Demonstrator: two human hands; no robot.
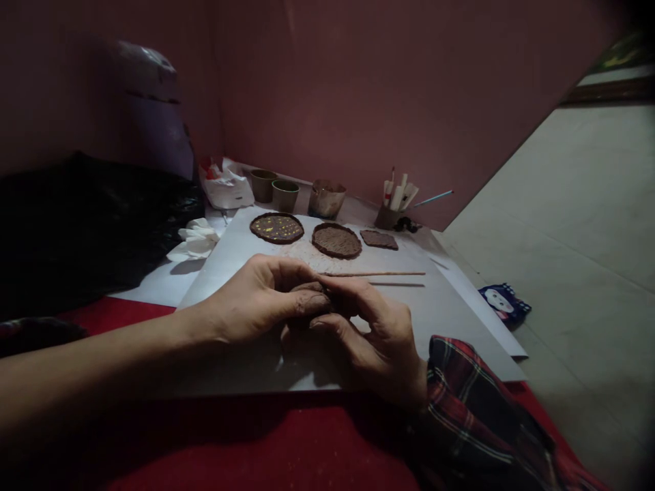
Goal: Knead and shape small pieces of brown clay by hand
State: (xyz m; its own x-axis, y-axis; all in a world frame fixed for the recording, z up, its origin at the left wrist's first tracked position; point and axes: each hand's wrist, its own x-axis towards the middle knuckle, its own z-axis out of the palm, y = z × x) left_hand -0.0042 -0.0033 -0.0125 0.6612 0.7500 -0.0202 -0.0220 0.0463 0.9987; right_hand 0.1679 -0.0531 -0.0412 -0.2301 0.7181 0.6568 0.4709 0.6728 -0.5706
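My left hand (pixel 258 296) and my right hand (pixel 383 334) meet above the white sheet (pixel 445 327). Both are closed around a small lump of brown clay (pixel 313 289), pressed between thumbs and fingers; most of it is hidden. Clay smears mark the fingertips. Just beyond the hands a thin brown stick (pixel 391 274) runs to the right. Farther back lie a round clay disc with yellow specks (pixel 277 228), a plain round clay disc with a raised rim (pixel 336 241) and a small rectangular clay slab (pixel 379 239).
Two cups (pixel 285 196), a stained glass of liquid (pixel 327 200) and a holder with brushes and tools (pixel 389 217) line the wall. Crumpled tissue (pixel 195 239) and a black plastic bag (pixel 92 232) are at left. Red cloth (pixel 230 443) covers the near side.
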